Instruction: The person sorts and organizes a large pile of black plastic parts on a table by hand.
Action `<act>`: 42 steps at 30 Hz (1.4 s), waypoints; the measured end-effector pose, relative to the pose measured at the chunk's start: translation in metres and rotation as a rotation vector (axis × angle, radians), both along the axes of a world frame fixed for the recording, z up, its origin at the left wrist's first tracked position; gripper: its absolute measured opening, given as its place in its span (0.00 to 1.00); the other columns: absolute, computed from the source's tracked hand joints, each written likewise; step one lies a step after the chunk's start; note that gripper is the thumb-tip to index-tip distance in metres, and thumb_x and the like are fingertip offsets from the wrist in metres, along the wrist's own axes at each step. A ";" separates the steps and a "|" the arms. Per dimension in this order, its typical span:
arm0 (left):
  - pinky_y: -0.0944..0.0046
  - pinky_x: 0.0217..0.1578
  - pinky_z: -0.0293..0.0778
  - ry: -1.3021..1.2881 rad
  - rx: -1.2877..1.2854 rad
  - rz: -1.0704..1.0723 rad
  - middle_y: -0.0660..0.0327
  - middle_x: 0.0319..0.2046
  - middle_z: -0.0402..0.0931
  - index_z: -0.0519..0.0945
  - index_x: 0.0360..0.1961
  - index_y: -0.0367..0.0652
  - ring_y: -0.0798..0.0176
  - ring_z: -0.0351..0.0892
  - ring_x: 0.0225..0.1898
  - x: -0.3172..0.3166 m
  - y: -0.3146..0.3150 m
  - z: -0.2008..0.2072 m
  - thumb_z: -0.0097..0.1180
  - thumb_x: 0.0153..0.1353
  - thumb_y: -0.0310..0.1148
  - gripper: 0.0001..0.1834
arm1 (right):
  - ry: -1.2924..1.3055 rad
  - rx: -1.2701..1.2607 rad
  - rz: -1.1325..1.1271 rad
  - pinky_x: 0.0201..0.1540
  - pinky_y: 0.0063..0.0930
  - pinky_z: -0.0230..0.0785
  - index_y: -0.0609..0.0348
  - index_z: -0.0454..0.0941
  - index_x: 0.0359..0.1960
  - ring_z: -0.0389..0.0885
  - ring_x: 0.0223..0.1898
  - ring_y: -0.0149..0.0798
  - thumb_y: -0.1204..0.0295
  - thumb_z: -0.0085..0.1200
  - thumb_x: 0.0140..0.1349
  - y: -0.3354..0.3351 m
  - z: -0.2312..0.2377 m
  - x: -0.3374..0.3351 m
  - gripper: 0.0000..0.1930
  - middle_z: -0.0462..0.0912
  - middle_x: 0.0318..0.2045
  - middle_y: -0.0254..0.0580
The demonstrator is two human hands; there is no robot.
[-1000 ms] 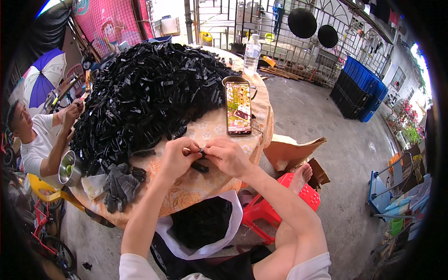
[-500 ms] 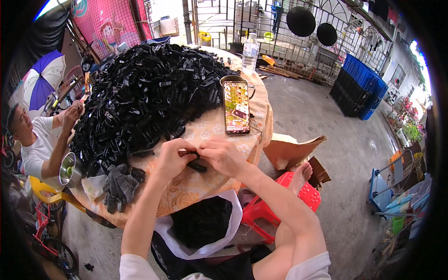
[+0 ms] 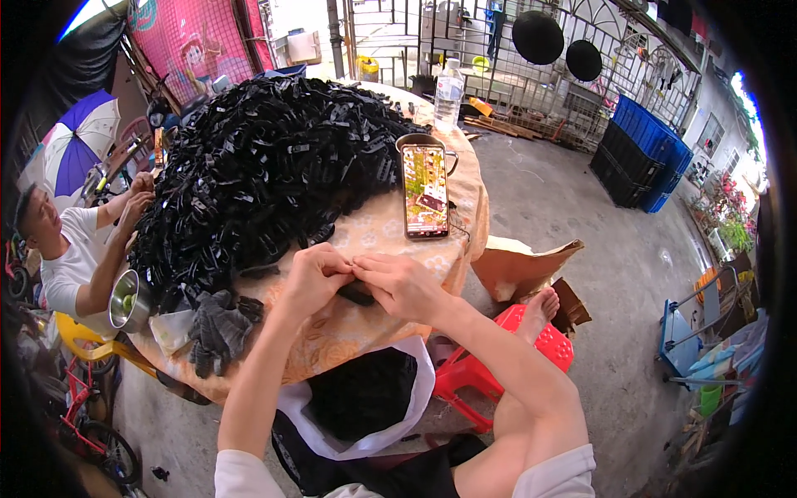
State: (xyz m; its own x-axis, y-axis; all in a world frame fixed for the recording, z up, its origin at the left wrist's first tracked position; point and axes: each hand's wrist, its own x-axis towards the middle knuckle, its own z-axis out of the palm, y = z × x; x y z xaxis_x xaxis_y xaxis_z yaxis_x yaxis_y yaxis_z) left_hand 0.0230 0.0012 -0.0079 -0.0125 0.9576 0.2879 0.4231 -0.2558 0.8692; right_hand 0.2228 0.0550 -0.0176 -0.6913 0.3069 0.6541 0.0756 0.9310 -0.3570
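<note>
Over the near edge of the table, my left hand (image 3: 314,279) and my right hand (image 3: 400,286) meet at the fingertips. Both are closed in a pinch on a small black plastic piece (image 3: 357,293), mostly covered by my fingers; its exact kind is hidden. Just beyond them rises a large heap of similar black plastic pieces (image 3: 266,158). Below my wrists, a white sack (image 3: 425,378) hangs open at the table edge with black pieces inside. A grey knitted glove (image 3: 220,336) lies left of my left forearm.
A lit phone (image 3: 425,191) leans on a metal mug (image 3: 451,158), near a plastic bottle (image 3: 448,98). Another person (image 3: 75,249) works at the left, near a metal bowl (image 3: 139,314). A red stool (image 3: 473,378) and torn cardboard (image 3: 523,270) stand at the right, with blue crates (image 3: 656,149) farther off.
My fingers have drawn closer together over the black piece, covering more of it. The other person's hands have shifted slightly. The whole view has moved a little.
</note>
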 end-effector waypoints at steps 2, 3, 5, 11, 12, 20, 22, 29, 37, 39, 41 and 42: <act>0.72 0.32 0.77 0.005 0.016 -0.002 0.61 0.31 0.79 0.85 0.27 0.31 0.70 0.80 0.32 0.001 0.000 0.001 0.66 0.48 0.13 0.05 | 0.015 0.025 0.002 0.53 0.39 0.76 0.70 0.80 0.45 0.81 0.51 0.53 0.81 0.57 0.55 0.000 -0.001 0.002 0.15 0.83 0.48 0.54; 0.72 0.32 0.77 0.005 0.017 -0.002 0.61 0.31 0.79 0.85 0.27 0.31 0.70 0.80 0.32 0.001 -0.001 0.002 0.66 0.48 0.13 0.05 | 0.029 0.047 0.003 0.53 0.40 0.76 0.71 0.80 0.46 0.81 0.51 0.53 0.81 0.56 0.55 -0.001 -0.001 0.002 0.15 0.82 0.48 0.56; 0.72 0.32 0.76 0.093 0.057 -0.019 0.61 0.31 0.79 0.84 0.27 0.31 0.70 0.80 0.32 0.001 -0.001 0.002 0.66 0.48 0.13 0.06 | 0.011 0.074 -0.010 0.53 0.40 0.76 0.71 0.80 0.46 0.81 0.52 0.54 0.81 0.56 0.55 -0.003 -0.002 0.005 0.15 0.82 0.49 0.56; 0.72 0.33 0.77 0.047 0.014 -0.005 0.61 0.32 0.79 0.84 0.26 0.31 0.69 0.80 0.33 -0.002 -0.001 -0.004 0.66 0.48 0.11 0.06 | 0.008 -0.033 -0.003 0.55 0.40 0.75 0.68 0.80 0.48 0.81 0.52 0.54 0.82 0.56 0.55 -0.003 -0.003 0.006 0.17 0.83 0.50 0.54; 0.72 0.33 0.77 0.045 0.015 -0.006 0.61 0.32 0.79 0.84 0.26 0.31 0.69 0.80 0.33 -0.002 -0.001 -0.004 0.66 0.48 0.11 0.06 | -0.003 -0.144 0.011 0.55 0.39 0.75 0.66 0.80 0.48 0.81 0.52 0.53 0.82 0.56 0.55 -0.004 -0.001 0.007 0.17 0.83 0.50 0.53; 0.70 0.37 0.79 0.153 0.089 0.012 0.58 0.31 0.82 0.84 0.36 0.32 0.69 0.82 0.34 0.001 -0.002 0.011 0.61 0.56 0.15 0.07 | 0.081 -0.239 -0.134 0.50 0.40 0.73 0.62 0.82 0.43 0.81 0.45 0.54 0.78 0.58 0.55 0.007 -0.014 0.010 0.12 0.84 0.42 0.52; 0.70 0.36 0.78 -0.003 0.160 0.170 0.59 0.32 0.83 0.84 0.35 0.32 0.70 0.82 0.33 -0.013 -0.001 0.009 0.60 0.59 0.17 0.04 | 0.106 -0.244 -0.141 0.48 0.41 0.73 0.61 0.82 0.41 0.81 0.43 0.54 0.76 0.58 0.56 0.006 -0.015 0.004 0.11 0.84 0.38 0.50; 0.71 0.31 0.76 -0.171 0.012 0.407 0.61 0.27 0.81 0.84 0.40 0.34 0.71 0.79 0.28 -0.070 -0.019 0.040 0.59 0.60 0.21 0.08 | 0.099 -0.247 -0.201 0.42 0.37 0.75 0.62 0.83 0.39 0.81 0.38 0.50 0.76 0.61 0.54 0.004 -0.014 0.007 0.10 0.84 0.35 0.49; 0.62 0.38 0.77 0.502 -0.058 0.314 0.53 0.35 0.79 0.83 0.41 0.34 0.55 0.81 0.36 -0.080 -0.070 0.051 0.62 0.51 0.21 0.14 | 0.112 -0.221 -0.166 0.44 0.39 0.75 0.63 0.83 0.38 0.81 0.39 0.53 0.76 0.60 0.54 0.006 -0.012 0.004 0.09 0.84 0.35 0.50; 0.61 0.40 0.77 0.570 0.032 0.270 0.54 0.35 0.79 0.83 0.40 0.35 0.54 0.80 0.39 -0.081 -0.080 0.048 0.62 0.50 0.21 0.14 | 0.119 -0.183 -0.189 0.45 0.40 0.75 0.62 0.82 0.37 0.81 0.39 0.53 0.76 0.59 0.54 0.006 -0.014 0.006 0.09 0.84 0.35 0.50; 0.56 0.47 0.74 0.571 0.057 0.187 0.53 0.37 0.80 0.83 0.39 0.36 0.48 0.77 0.46 -0.084 -0.091 0.049 0.62 0.50 0.21 0.13 | 0.110 -0.178 -0.191 0.44 0.39 0.74 0.62 0.82 0.38 0.81 0.39 0.52 0.77 0.59 0.54 0.006 -0.013 0.007 0.09 0.84 0.35 0.49; 0.56 0.47 0.74 0.573 0.056 0.183 0.53 0.37 0.80 0.83 0.39 0.36 0.48 0.77 0.46 -0.087 -0.097 0.046 0.62 0.50 0.21 0.13 | 0.097 -0.173 -0.187 0.44 0.38 0.74 0.62 0.82 0.39 0.81 0.39 0.51 0.78 0.59 0.54 0.006 -0.012 0.007 0.09 0.84 0.35 0.49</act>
State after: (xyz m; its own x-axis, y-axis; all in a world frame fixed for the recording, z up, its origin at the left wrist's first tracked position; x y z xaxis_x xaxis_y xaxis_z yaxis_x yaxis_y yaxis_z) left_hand -0.0645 -0.0956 0.0385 -0.0039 0.9378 0.3471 0.8615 -0.1731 0.4774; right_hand 0.2299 0.0609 -0.0298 -0.5489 0.5365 0.6411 0.1981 0.8285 -0.5237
